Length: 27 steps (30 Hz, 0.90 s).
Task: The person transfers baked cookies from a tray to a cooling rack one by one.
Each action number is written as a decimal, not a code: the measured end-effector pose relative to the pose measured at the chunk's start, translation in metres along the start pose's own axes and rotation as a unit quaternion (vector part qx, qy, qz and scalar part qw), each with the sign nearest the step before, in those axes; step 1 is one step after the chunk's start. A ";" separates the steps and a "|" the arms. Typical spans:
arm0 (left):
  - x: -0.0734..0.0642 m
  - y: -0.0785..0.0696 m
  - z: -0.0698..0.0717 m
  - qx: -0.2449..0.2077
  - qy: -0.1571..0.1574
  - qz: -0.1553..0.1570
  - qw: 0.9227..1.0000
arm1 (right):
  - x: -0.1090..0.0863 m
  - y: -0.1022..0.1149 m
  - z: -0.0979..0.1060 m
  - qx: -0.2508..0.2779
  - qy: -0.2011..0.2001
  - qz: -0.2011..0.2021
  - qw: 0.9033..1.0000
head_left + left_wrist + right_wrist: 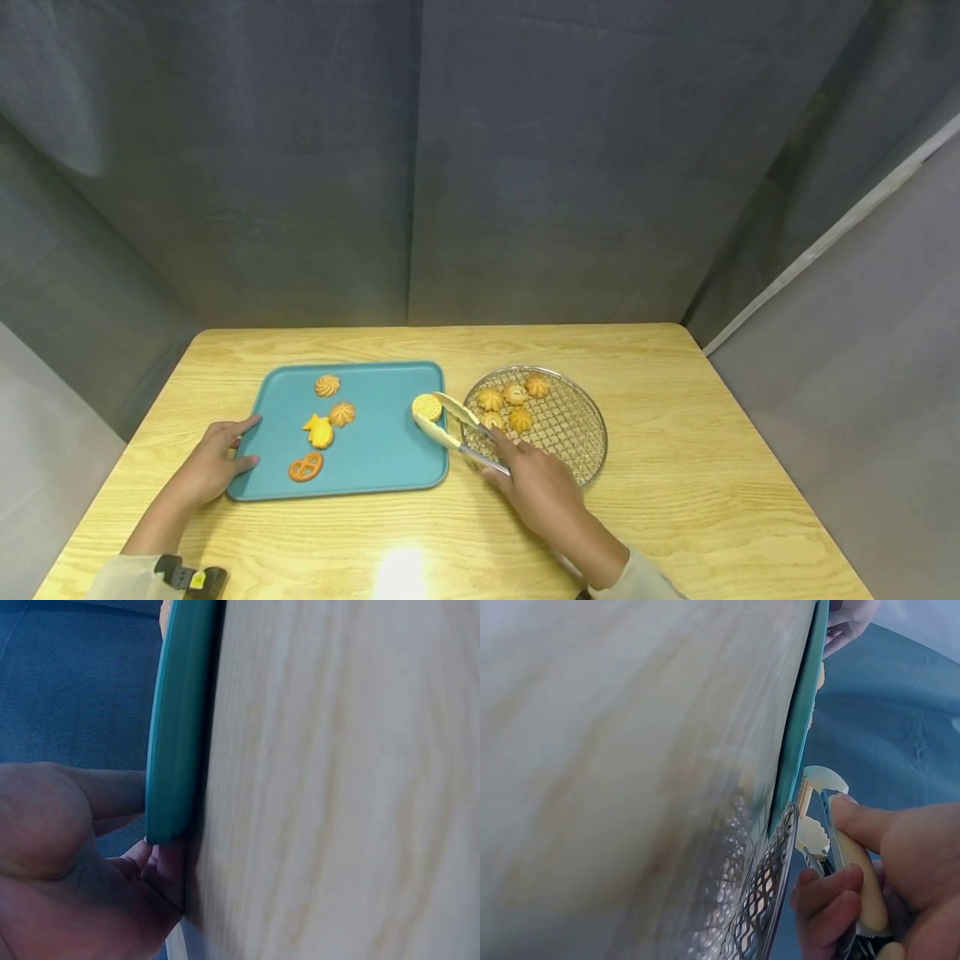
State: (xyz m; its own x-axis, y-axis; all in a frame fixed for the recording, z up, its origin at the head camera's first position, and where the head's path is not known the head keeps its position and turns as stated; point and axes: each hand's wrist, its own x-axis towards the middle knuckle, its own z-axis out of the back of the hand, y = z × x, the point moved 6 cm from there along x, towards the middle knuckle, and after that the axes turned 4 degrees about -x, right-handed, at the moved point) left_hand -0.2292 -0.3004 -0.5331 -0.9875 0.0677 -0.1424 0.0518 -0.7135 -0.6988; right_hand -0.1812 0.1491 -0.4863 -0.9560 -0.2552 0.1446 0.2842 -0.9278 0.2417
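Head view: the left hand (213, 460) holds the edge of the blue tray (378, 450) near its eight o'clock side. The right hand (538, 487) grips the tongs (438, 432), which point to ten o'clock. Their pale tips sit on both sides of a round cookie (427, 407) at the tray's three o'clock end; I cannot tell if they squeeze it. Also on the tray are a swirl cookie (327, 385) near twelve o'clock, a flower cookie (342, 414) just above the middle, a fish cookie (319, 432) at nine o'clock and a pretzel (306, 467) at about seven o'clock. Beside the tray, at three o'clock, is a round wire basket (570, 421) with five small cookies (520, 418) grouped toward ten o'clock. Both stand on the wood table (690, 483). Left wrist view: the thumb lies over the tray's rim, and the other fingers are by its six o'clock end. Right wrist view: the thumb and curled fingers hold the tongs, whose tips point to eleven o'clock. The basket's wire rim runs just beside the hand, at about nine o'clock.
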 end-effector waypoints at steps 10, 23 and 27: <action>0.001 0.000 0.001 -0.002 -0.001 -0.006 1.000 | -0.013 -0.012 0.007 -0.003 0.000 -0.016 1.000; 0.000 0.000 0.000 -0.003 -0.003 -0.008 1.000 | -0.029 -0.034 0.017 0.009 -0.011 -0.047 0.999; 0.000 0.000 0.000 -0.003 -0.005 -0.007 1.000 | -0.033 -0.042 0.019 0.003 -0.009 -0.056 0.998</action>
State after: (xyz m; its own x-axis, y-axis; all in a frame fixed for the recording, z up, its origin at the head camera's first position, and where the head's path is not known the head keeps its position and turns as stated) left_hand -0.2293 -0.3006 -0.5331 -0.9895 0.0715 -0.1254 0.0381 -0.7087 -0.7045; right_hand -0.1602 0.2018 -0.4826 -0.9805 -0.1443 0.1331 0.1753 -0.9488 0.2627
